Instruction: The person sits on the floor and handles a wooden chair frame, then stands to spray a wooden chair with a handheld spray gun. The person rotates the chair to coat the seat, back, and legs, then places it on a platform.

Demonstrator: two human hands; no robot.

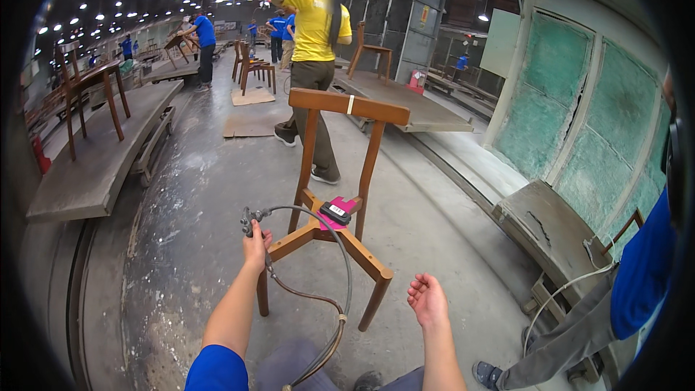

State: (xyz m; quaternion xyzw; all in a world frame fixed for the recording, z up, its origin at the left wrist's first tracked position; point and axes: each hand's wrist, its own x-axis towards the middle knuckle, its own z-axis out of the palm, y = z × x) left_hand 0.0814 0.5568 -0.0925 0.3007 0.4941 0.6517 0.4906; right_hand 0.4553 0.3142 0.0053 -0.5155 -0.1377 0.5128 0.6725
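Above grey floor [203,195], left hand [257,246] grips a half-hidden spray gun [249,216], right hand [428,301] empty, loosely curled.

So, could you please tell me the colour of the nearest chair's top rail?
The top rail is brown, best seen in the head view.

Impossible to see the lower part of a spray gun [250,220] behind the left hand [257,246], or to follow the hose [349,264] past the lower edge. Hard to read the tiny label [337,210] on a black box [330,209], or to see the whole pink sheet [350,205] underneath. Blurred at the head of a person in a yellow shirt [313,20]. Cut short by the dark right rim across a person in blue [640,275]. Too small for detail among far-off workers [277,24].
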